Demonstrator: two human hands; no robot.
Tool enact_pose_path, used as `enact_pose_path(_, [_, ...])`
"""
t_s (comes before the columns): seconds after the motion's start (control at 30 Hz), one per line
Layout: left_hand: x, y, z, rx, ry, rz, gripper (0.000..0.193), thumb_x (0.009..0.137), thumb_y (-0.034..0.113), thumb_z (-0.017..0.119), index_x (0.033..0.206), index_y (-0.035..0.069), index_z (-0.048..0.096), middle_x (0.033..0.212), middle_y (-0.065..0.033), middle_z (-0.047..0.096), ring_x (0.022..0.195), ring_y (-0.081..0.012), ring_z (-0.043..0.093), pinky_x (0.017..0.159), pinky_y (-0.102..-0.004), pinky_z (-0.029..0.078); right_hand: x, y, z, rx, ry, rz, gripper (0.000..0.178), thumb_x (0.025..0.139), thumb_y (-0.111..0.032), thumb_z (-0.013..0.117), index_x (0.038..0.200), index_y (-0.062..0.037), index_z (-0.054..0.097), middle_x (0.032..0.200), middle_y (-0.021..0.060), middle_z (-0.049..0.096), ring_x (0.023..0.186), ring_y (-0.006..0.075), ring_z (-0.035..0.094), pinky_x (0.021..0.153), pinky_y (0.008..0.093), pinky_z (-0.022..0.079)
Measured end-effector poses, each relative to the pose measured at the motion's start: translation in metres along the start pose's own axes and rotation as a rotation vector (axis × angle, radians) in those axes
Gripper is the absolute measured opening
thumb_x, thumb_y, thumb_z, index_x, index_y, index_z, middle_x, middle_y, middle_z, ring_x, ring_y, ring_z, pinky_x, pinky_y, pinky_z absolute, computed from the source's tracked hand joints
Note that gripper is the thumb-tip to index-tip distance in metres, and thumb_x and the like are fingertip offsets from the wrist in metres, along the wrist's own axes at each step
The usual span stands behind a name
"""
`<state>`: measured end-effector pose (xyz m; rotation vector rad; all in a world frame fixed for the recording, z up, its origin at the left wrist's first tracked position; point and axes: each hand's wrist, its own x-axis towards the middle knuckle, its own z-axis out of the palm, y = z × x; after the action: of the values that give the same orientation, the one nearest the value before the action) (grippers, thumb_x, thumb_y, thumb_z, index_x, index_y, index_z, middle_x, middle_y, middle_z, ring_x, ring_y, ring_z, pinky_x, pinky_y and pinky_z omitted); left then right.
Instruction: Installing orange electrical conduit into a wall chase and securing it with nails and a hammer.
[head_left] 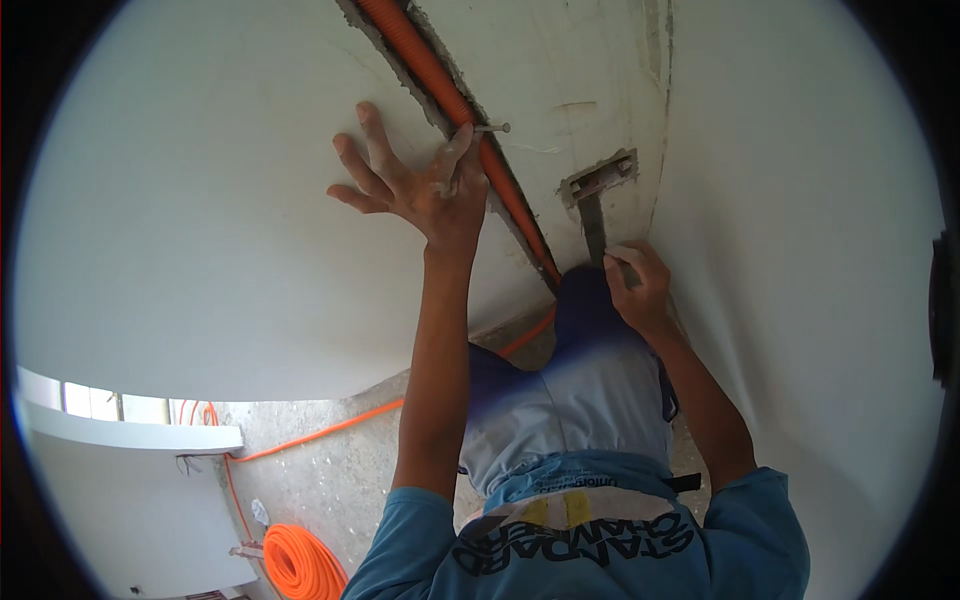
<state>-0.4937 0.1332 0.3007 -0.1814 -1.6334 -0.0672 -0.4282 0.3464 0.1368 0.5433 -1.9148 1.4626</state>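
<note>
An orange corrugated conduit (515, 200) runs slanting down a rough channel cut in the white wall. My left hand (435, 195) lies against the wall beside it, fingers spread, the thumb side pressed over the conduit. Right by that thumb a nail (497, 128) sticks out across the channel. Lower and to the right, my right hand (642, 285) is closed with thumb and fingertips together, near a short dark groove (592, 228). What those fingertips hold, if anything, is hidden. Above the groove is a rectangular cut-out (602, 178) with broken edges.
A second wall (800, 250) meets this one close on my right. Behind my left arm, orange conduit (330, 430) trails over the speckled floor (345, 470) toward a coiled orange roll (298, 562). A low white ledge (130, 432) stands at the far left.
</note>
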Motion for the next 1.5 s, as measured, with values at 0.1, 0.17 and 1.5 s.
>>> enact_pose_path(0.1, [0.000,0.009,0.004,-0.029,-0.002,-0.012,0.019,0.067,0.024,0.084,0.071,0.039,0.072,0.150,-0.0174,0.039,0.146,-0.0369,0.017,0.115,-0.0503,-0.013,-0.135,0.084,-0.071,-0.389,-0.326,0.498,0.012,0.083,-0.010,0.066,0.091,-0.0015,0.069,0.086,0.0173,0.065,0.078,0.0328,0.065,0.070,0.0408,0.052])
enact_pose_path(0.17, [-0.001,0.004,0.003,-0.028,0.002,-0.019,0.020,0.067,0.024,0.084,0.070,0.038,0.071,0.150,-0.0173,0.039,0.146,-0.0370,0.017,0.115,-0.0503,-0.013,-0.212,0.100,-0.109,-0.667,-0.665,0.592,0.021,0.080,-0.018,0.068,0.093,-0.0019,0.069,0.090,0.0200,0.064,0.086,0.0365,0.064,0.076,0.0451,0.052])
enact_pose_path(1.5, [0.006,0.001,0.003,-0.077,0.089,-0.045,0.024,0.065,0.018,0.082,0.057,0.027,0.061,0.146,-0.0119,0.044,0.143,-0.0358,0.023,0.115,-0.0542,-0.012,-0.155,-0.027,-0.118,0.180,-0.290,0.978,0.024,0.093,-0.021,0.061,0.094,0.0024,0.057,0.071,0.0063,0.057,0.061,0.0125,0.057,0.052,0.0297,0.047])
